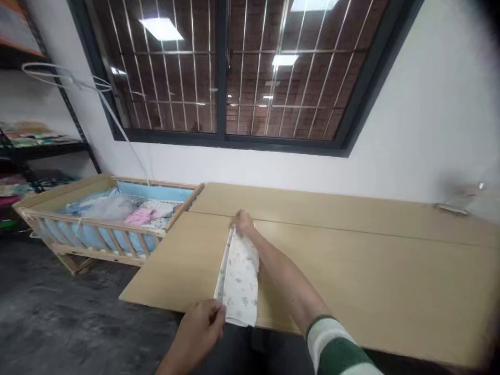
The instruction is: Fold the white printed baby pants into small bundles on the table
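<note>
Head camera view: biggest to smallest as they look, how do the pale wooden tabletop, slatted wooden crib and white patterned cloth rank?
1. pale wooden tabletop
2. slatted wooden crib, though farther away, so true size unsure
3. white patterned cloth, smallest, though nearest the camera

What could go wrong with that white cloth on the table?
The white printed cloth reaches past the table's near edge, so it might slide to the dark floor if the left hand lets go. The right hand holds the far end by a seam, where the cloth might catch.
</note>
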`<state>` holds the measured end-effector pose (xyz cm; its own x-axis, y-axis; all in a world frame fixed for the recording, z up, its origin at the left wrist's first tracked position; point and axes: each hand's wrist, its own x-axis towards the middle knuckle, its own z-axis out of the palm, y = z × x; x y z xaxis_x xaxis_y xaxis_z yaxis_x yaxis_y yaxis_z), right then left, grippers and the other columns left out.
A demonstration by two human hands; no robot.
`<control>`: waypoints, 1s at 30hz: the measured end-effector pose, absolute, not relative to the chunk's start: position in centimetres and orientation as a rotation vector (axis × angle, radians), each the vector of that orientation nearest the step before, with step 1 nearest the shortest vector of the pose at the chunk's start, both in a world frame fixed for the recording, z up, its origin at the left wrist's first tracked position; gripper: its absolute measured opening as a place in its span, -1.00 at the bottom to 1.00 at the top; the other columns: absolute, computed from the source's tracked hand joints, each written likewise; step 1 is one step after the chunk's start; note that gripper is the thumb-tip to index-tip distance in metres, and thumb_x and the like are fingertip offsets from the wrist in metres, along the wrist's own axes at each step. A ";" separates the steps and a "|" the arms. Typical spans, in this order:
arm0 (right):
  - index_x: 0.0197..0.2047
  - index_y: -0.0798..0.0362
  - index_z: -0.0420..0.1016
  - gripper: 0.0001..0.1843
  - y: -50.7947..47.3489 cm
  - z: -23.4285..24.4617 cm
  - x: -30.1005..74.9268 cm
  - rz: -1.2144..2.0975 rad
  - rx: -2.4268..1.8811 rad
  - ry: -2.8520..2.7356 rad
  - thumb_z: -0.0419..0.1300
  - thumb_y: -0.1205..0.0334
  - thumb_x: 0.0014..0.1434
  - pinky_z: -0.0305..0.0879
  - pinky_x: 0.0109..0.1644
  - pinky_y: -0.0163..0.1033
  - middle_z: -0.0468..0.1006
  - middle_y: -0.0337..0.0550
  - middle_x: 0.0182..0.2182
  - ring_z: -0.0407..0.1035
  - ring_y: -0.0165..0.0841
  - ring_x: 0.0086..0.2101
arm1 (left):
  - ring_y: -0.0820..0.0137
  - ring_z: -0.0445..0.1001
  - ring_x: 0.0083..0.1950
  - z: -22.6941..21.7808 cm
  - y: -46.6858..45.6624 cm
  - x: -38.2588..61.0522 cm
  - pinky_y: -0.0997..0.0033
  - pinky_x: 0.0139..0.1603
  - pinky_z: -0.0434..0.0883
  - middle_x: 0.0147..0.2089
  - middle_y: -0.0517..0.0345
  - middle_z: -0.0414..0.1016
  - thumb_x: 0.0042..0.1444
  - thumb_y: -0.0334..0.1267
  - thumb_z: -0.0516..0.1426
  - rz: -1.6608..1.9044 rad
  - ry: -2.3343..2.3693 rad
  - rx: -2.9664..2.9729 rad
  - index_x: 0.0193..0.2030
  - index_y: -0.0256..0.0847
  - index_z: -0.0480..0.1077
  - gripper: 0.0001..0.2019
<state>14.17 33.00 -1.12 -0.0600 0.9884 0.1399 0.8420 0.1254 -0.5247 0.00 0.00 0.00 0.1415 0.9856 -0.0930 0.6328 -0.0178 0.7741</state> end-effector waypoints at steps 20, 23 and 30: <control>0.29 0.05 0.27 -0.52 24.9 0.6 14.8 0.521 -1.252 -2.284 0.11 0.10 0.37 0.25 0.20 -0.20 0.46 0.02 0.20 0.38 -0.25 0.14 | 0.15 0.56 0.02 -5.0 -2.1 1.2 0.21 -0.01 0.40 -0.02 -0.05 0.61 0.37 -0.07 -0.01 0.948 2.005 2.550 0.03 -0.20 0.45 -0.66; 0.42 0.04 0.13 -0.36 19.0 1.2 15.7 0.579 -0.815 -2.587 0.06 -0.05 0.39 0.08 0.38 -0.05 0.18 0.08 0.40 0.14 -0.14 0.34 | 0.07 0.43 0.23 -6.0 -3.2 3.6 0.15 0.13 0.38 0.23 -0.18 0.47 0.32 -0.06 0.04 1.023 1.944 2.764 0.23 -0.33 0.35 -0.53; 0.51 0.02 -0.01 -0.37 9.7 -0.7 17.2 0.754 -0.276 -2.944 -0.12 -0.03 0.48 -0.23 0.49 -0.11 -0.05 -0.03 0.48 -0.23 -0.27 0.46 | -0.09 0.49 0.12 -8.2 -4.2 5.9 -0.07 0.14 0.38 0.05 -0.27 0.56 0.27 -0.08 0.08 0.678 2.116 2.701 0.07 -0.35 0.51 -0.58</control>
<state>17.18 9.65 -0.65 -0.9796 0.1965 0.0424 0.1520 0.8619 -0.4838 5.90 -4.23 -8.23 0.2183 0.8376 0.5008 0.9727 -0.2283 -0.0422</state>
